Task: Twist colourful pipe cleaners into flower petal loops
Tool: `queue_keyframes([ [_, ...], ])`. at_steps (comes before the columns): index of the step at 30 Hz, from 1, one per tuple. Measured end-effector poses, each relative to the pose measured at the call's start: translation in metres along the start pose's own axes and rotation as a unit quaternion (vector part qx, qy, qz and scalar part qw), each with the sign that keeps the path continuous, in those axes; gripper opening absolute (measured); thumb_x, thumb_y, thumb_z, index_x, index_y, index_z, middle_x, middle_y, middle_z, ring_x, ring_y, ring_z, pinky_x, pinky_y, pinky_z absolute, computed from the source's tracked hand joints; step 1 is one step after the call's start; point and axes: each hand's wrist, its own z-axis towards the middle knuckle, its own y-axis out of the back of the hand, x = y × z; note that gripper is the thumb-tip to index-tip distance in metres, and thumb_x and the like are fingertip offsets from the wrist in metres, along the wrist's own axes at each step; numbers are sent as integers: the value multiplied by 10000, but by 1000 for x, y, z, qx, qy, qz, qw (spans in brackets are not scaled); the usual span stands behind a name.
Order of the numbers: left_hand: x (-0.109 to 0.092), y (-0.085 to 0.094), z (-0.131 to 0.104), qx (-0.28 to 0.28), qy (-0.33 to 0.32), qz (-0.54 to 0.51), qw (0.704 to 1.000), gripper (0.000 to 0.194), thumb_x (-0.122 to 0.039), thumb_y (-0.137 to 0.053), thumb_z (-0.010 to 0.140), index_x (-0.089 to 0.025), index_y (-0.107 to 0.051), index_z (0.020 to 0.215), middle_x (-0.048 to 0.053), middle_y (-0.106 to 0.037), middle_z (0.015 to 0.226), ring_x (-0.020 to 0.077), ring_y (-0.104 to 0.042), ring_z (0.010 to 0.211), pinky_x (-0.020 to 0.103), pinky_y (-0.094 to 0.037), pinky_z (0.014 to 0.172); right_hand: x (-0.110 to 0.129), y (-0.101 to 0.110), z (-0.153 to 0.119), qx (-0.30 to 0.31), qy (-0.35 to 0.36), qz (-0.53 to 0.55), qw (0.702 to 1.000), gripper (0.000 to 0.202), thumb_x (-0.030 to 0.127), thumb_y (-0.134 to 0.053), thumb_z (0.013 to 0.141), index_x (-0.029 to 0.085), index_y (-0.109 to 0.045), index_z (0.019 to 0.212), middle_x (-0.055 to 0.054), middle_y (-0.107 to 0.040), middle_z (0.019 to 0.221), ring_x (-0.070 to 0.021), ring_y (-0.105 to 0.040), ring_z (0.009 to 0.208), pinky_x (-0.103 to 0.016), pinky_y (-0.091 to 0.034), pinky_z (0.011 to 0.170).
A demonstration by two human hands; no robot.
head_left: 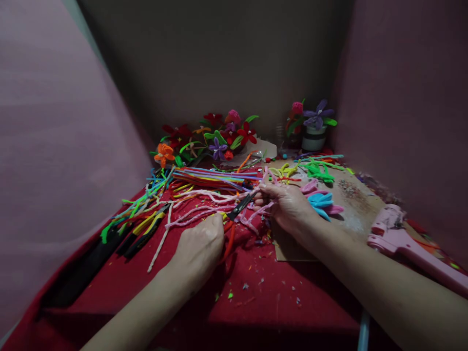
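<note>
My left hand is closed around the handles of a pair of scissors with dark blades and red and yellow grips. The blades point up and right to the fingertips of my right hand. Those fingers are pinched on a pink pipe cleaner, which hangs in loops over the red cloth. Long pale pink pipe cleaners lie just left of the blades. Whether the blades touch the pink stem is too small to tell.
Pliers and coloured pipe cleaners lie on the red cloth. Fuzzy flowers and a potted purple flower stand behind. At right are a cardboard sheet, blue petals and a pink glue gun.
</note>
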Motion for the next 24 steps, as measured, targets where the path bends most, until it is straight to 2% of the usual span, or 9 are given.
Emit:
queue_keyframes([
  [8, 0, -8, 2, 0, 0, -19, 1000, 220, -137, -247, 847, -146, -461, 896, 94, -596, 775, 223, -613, 760, 292, -416, 577, -2, 1, 1, 15, -16, 2, 1000, 170, 62, -526, 734, 58, -623, 595, -51, -602, 519, -83, -550, 415, -173, -482, 436],
  [14, 0, -16, 2, -28, -19, -25, 999, 183, -151, -260, 846, -154, -437, 890, 73, -581, 743, 237, -621, 719, 296, -407, 531, -2, -1, 0, 19, -21, 8, 1000, 183, 43, -505, 735, 63, -613, 589, -37, -582, 481, -85, -537, 402, -182, -490, 443],
  [24, -2, -17, 4, -19, -24, -2, 1000, 206, -112, -245, 837, -151, -442, 882, 72, -570, 721, 223, -622, 701, 278, -408, 524, -4, -1, 1, 14, 17, -9, 1000, 144, 55, -534, 697, 70, -593, 566, -50, -587, 470, -89, -536, 390, -172, -473, 406],
])
